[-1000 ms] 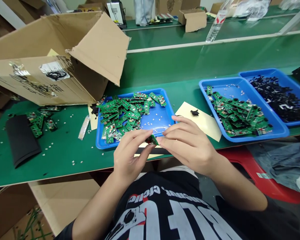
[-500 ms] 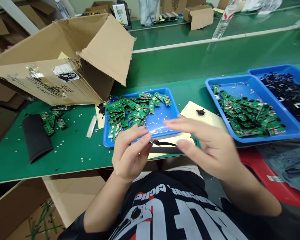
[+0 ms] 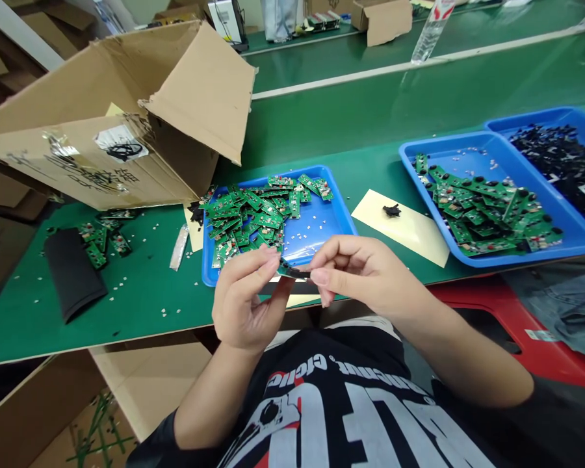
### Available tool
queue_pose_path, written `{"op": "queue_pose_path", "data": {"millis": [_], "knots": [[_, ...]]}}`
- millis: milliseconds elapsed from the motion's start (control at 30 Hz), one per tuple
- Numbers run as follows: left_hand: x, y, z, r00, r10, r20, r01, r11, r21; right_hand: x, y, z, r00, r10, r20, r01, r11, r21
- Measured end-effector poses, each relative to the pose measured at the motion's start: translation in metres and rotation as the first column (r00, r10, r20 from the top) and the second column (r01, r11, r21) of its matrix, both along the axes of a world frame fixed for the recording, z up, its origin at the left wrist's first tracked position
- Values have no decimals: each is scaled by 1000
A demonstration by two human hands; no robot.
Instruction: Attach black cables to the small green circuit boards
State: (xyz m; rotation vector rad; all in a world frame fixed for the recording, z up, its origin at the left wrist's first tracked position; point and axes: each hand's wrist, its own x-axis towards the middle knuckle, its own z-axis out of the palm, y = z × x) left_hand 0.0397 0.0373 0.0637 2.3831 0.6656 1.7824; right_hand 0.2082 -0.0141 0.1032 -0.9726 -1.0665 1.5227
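1. Grip: left hand pinches the left end of a narrow dark piece; right hand has its thumb and fingertips closed at the right end. Whether the right grip is firm: cannot tell.
2. Position: piece spans the gap between the 2 hands, raised at the near side of the middle blue tray. Some green shows on it, but fingers hide both ends.
3. Risk, judged: a loosened pinch could drop the piece off the bench's near edge.
4. Risk, judged: uneven pull or twist between the hands could bend or crack it.
5. Risk, judged: a knock to the tray could shift its heaped green boards and scatter the small pale bits around them.
6. Writing: carton carries handwritten characters, not securely legible; its white label is scribbled over in black.
7. Writing: shirt has large white lettering, inverted and partly cut off. Bottle has a red-and-white label; brand unreadable.
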Motion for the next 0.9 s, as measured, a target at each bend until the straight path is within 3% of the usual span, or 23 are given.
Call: {"op": "queue_pose_path", "data": {"millis": [200, 367, 467, 567, 733, 900], "knots": [[0, 0, -2, 990, -138, 10, 139, 986, -93, 1, 9, -4, 995, 81, -63, -83, 996, -45], [-2, -2, -1, 965, -253, 62, 260, 928, -267, 0, 7, -1, 993, 33, 115, -41, 997, 64], [1, -6, 4, 928, -333, 167, 372, 836, -403, -3, 5, -1, 960, -72, 270, 27, 985, 169], [4, -12, 9, 905, -329, 269, 424, 742, -520, -6, 3, -4, 913, -198, 357, 83, 946, 313], [2, -17, 10, 898, -286, 333, 439, 594, -674, -1, 2, -7, 837, -342, 428, 26, 804, 594], [-1, -17, 8, 889, -290, 355, 454, 453, -767, 5, 3, -3, 746, -455, 486, -35, 702, 711]]}}
